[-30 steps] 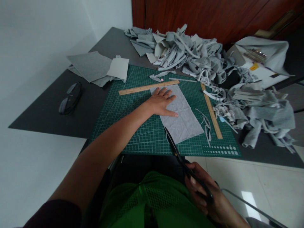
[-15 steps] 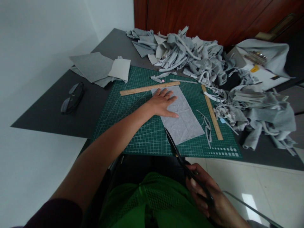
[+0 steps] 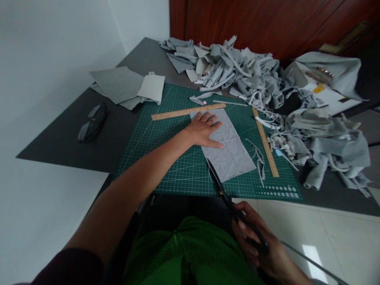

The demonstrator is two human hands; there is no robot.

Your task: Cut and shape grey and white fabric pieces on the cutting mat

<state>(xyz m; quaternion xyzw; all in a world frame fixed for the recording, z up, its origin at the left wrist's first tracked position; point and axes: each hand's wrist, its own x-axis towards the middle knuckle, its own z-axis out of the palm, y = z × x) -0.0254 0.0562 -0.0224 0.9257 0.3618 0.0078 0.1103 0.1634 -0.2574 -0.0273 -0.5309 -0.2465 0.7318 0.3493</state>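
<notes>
Grey fabric piece (image 3: 228, 148) lies on the cutting mat (image 3: 166, 158), long axis running away from the person. Left hand (image 3: 204, 130) presses flat on its far half, fingers spread. Right hand (image 3: 255, 245), nearer the body, grips the scissors (image 3: 221, 190); blades point at the fabric's near left edge.

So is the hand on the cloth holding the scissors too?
No, the left hand lies flat on the grey cloth, while the right hand holds the scissors.

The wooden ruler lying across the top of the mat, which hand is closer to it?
Left. The left hand lies flat just below the wooden ruler; the right hand holds scissors off the mat's near edge.
</notes>
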